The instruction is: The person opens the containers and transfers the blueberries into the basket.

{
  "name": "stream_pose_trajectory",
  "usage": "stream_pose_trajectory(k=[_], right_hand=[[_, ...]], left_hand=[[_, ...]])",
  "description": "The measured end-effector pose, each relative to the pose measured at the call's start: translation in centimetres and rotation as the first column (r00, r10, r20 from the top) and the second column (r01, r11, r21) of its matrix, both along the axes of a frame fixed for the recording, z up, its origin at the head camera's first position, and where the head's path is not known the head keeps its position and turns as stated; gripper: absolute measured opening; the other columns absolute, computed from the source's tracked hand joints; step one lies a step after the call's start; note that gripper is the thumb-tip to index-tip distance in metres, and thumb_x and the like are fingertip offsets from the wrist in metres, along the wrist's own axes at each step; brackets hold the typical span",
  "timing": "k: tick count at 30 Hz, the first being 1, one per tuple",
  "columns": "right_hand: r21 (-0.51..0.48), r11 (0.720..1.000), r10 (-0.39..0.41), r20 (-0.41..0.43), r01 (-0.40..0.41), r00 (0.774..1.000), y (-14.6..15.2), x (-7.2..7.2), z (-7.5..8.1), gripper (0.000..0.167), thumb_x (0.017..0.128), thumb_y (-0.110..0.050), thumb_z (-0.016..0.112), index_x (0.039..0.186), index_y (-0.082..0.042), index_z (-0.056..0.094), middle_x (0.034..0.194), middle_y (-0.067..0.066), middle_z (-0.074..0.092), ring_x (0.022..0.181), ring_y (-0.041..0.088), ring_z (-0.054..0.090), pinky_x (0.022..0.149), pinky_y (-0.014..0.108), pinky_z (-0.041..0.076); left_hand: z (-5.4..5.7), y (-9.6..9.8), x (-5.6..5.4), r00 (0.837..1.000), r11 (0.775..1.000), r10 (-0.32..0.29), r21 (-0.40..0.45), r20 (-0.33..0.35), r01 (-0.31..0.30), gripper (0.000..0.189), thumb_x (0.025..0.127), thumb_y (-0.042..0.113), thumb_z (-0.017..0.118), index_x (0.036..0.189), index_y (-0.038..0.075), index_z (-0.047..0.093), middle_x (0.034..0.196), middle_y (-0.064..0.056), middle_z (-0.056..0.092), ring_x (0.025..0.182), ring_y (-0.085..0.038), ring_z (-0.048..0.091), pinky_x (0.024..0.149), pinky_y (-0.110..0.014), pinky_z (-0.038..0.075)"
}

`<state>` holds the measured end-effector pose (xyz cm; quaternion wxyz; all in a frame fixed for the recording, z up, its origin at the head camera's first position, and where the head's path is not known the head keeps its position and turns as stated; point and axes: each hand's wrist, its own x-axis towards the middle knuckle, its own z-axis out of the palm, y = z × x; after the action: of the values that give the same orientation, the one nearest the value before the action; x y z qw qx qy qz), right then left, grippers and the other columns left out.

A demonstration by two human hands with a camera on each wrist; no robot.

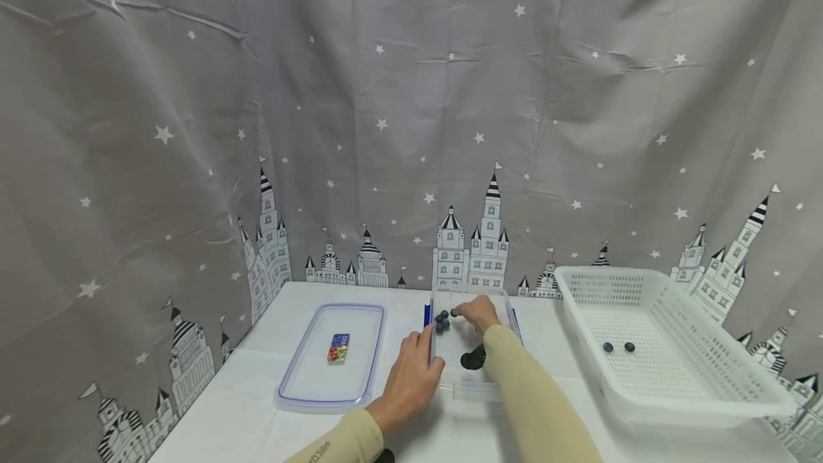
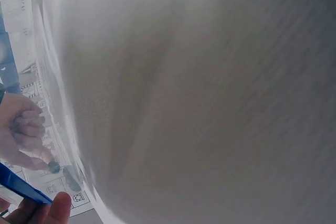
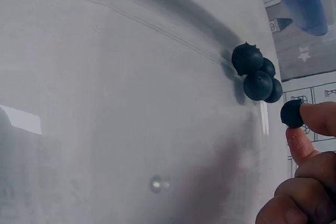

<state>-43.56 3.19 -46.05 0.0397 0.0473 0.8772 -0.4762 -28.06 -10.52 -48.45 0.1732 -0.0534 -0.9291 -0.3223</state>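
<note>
A blueberry [image 3: 292, 114] is pinched between the thumb and a finger of my right hand [image 1: 479, 314], over the far left part of a clear plastic container [image 1: 459, 391]. Several more blueberries [image 3: 258, 85] lie clustered inside, against the wall beside that hand. My left hand [image 1: 411, 371] grips the container's left side; its fingertips [image 2: 60, 206] show by a blue latch [image 2: 23, 186] in the left wrist view. Much of that view is filled by a blurred pale surface.
Left of the container lies a clear lid [image 1: 315, 370] with a blue seal and a colourful label [image 1: 338, 349]. A white perforated basket [image 1: 681, 377] stands to the right, holding two blueberries [image 1: 629, 347]. A grey curtain [image 1: 411, 113] hangs behind the white table [image 1: 251, 391].
</note>
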Motion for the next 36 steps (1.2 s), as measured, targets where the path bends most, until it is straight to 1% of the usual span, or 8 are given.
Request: stream_pose_trajectory(k=[5, 8, 11, 15, 23, 29, 31, 36], right_hand=[[0.011, 1.0, 0.023, -0.009, -0.023, 1.0, 0.6, -0.1, 0.4, 0.056, 0.08, -0.019, 0.078, 0.121, 0.014, 0.061, 0.126, 0.027, 0.062, 0.112, 0.037, 0.061, 0.096, 0.052, 0.052], [0.017, 0.999, 0.041, -0.018, -0.041, 0.999, 0.8, -0.1, 0.7, 0.053, 0.08, -0.02, 0.078, 0.119, 0.013, 0.063, 0.123, 0.025, 0.063, 0.104, 0.032, 0.061, 0.092, 0.049, 0.054], [0.022, 0.999, 0.046, -0.007, -0.046, 0.999, 0.9, -0.1, 1.2, 0.046, 0.08, -0.02, 0.078, 0.112, 0.01, 0.067, 0.101, 0.017, 0.063, 0.081, 0.023, 0.054, 0.074, 0.038, 0.054], [0.037, 0.998, 0.05, 0.008, -0.05, 0.999, 1.1, 0.1, 1.7, 0.036, 0.08, -0.022, 0.078, 0.102, 0.004, 0.068, 0.082, 0.007, 0.049, 0.065, 0.017, 0.039, 0.057, 0.03, 0.038], [0.014, 0.994, 0.107, -0.023, -0.107, 0.994, 2.0, -0.1, 3.1, 0.032, 0.08, -0.024, 0.079, 0.098, 0.002, 0.072, 0.085, 0.007, 0.056, 0.053, 0.014, 0.03, 0.05, 0.028, 0.032], [-0.043, 0.989, 0.143, -0.034, -0.144, 0.989, 2.8, 0.2, 5.0, 0.021, 0.082, -0.022, 0.078, 0.089, -0.004, 0.071, 0.106, 0.012, 0.06, 0.059, 0.014, 0.032, 0.056, 0.029, 0.035], [-0.047, 0.987, 0.15, -0.039, -0.152, 0.988, 3.1, 0.4, 5.5, 0.018, 0.083, -0.022, 0.077, 0.085, -0.005, 0.071, 0.106, 0.011, 0.06, 0.06, 0.014, 0.032, 0.056, 0.029, 0.034], [-0.06, 0.978, 0.195, -0.048, -0.198, 0.98, 4.3, 1.0, 6.6, 0.02, 0.086, -0.022, 0.073, 0.096, -0.005, 0.076, 0.103, 0.007, 0.061, 0.059, 0.012, 0.029, 0.055, 0.027, 0.032]], left_hand=[[0.0, 0.1, 0.0, 1.0, 1.0, 0.003, 0.003, 0.0, -0.003, 0.063, 0.094, 0.028, 0.05, 0.152, 0.005, 0.041, 0.129, -0.013, 0.053, 0.114, -0.023, 0.052, 0.099, -0.047, 0.048], [0.0, 0.0, 0.0, 1.0, 1.0, 0.008, 0.007, 0.006, -0.008, 0.063, 0.095, 0.029, 0.05, 0.153, 0.006, 0.041, 0.13, -0.013, 0.053, 0.115, -0.024, 0.052, 0.1, -0.047, 0.048], [0.0, 0.0, -0.1, 1.0, 1.0, 0.011, 0.004, 0.006, -0.011, 0.063, 0.095, 0.028, 0.05, 0.152, 0.006, 0.041, 0.13, -0.014, 0.053, 0.114, -0.024, 0.053, 0.1, -0.048, 0.048], [-0.1, 0.0, -0.1, 1.0, 1.0, 0.014, 0.004, -0.003, -0.014, 0.062, 0.094, 0.026, 0.051, 0.152, 0.005, 0.042, 0.129, -0.014, 0.054, 0.113, -0.025, 0.053, 0.098, -0.048, 0.049], [0.1, 0.0, -0.2, 1.0, 1.0, 0.009, 0.002, -0.011, -0.009, 0.062, 0.093, 0.025, 0.051, 0.151, 0.004, 0.042, 0.128, -0.014, 0.054, 0.113, -0.025, 0.053, 0.097, -0.048, 0.049], [0.4, 0.1, -0.4, 1.0, 1.0, 0.008, 0.006, -0.021, -0.008, 0.062, 0.093, 0.025, 0.052, 0.151, 0.005, 0.043, 0.127, -0.014, 0.055, 0.114, -0.025, 0.054, 0.097, -0.048, 0.049], [0.4, 0.1, -0.3, 1.0, 1.0, 0.002, 0.016, -0.016, -0.002, 0.062, 0.093, 0.025, 0.052, 0.151, 0.005, 0.043, 0.127, -0.014, 0.055, 0.113, -0.025, 0.054, 0.097, -0.048, 0.049], [0.3, 0.1, -0.1, 1.0, 1.0, 0.005, 0.014, -0.004, -0.005, 0.063, 0.092, 0.024, 0.052, 0.151, 0.003, 0.043, 0.125, -0.014, 0.055, 0.113, -0.025, 0.054, 0.097, -0.048, 0.048]])
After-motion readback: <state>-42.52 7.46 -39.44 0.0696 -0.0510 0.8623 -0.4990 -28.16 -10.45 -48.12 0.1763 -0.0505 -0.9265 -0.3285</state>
